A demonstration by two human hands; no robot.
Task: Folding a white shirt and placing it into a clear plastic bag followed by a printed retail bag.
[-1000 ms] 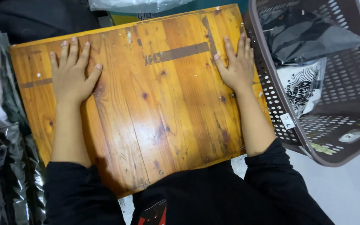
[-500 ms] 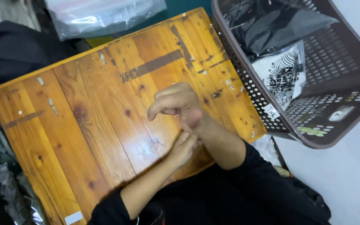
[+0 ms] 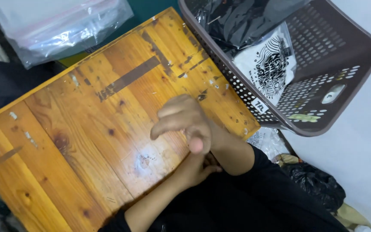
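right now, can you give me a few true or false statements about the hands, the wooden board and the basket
1. Both hands lie flat and wide apart on the orange-brown wooden board. False: the right hand is raised and curled, and the left hand sits at the right forearm, at the board's near edge.
2. The brown perforated plastic basket stands past the board's right edge. True.
3. The basket holds a white bagged garment with black print. True.
4. The right hand holds the garment. False: neither hand holds anything; each grip is empty.
5. A clear plastic zip bag lies beyond the board's far edge. True.
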